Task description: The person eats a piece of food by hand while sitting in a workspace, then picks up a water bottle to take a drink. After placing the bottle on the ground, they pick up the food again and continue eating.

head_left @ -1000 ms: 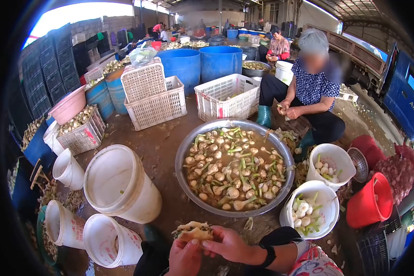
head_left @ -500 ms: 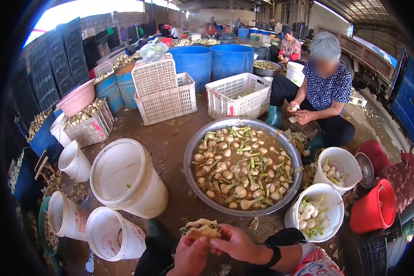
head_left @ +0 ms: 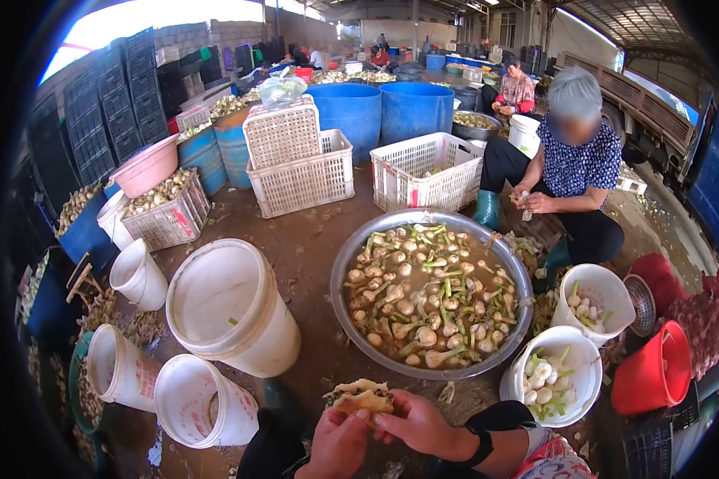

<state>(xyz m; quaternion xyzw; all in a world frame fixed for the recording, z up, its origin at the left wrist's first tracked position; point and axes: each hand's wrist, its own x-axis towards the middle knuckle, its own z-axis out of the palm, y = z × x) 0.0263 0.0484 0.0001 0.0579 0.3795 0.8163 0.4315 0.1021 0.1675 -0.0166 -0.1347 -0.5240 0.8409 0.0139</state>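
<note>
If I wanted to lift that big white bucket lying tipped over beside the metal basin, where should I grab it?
Probably by the rim. The big white bucket lies tilted with its open mouth facing up and toward the left, so the thick lip is exposed. Come from above on the left, hooking fingers over the upper edge. Its smooth wall offers less grip, and the metal basin crowds its right side.

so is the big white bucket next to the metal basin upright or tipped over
Tipped. The big white bucket lies tilted on its side beside the metal basin, its open mouth facing up toward the camera, nearly empty inside.
</note>
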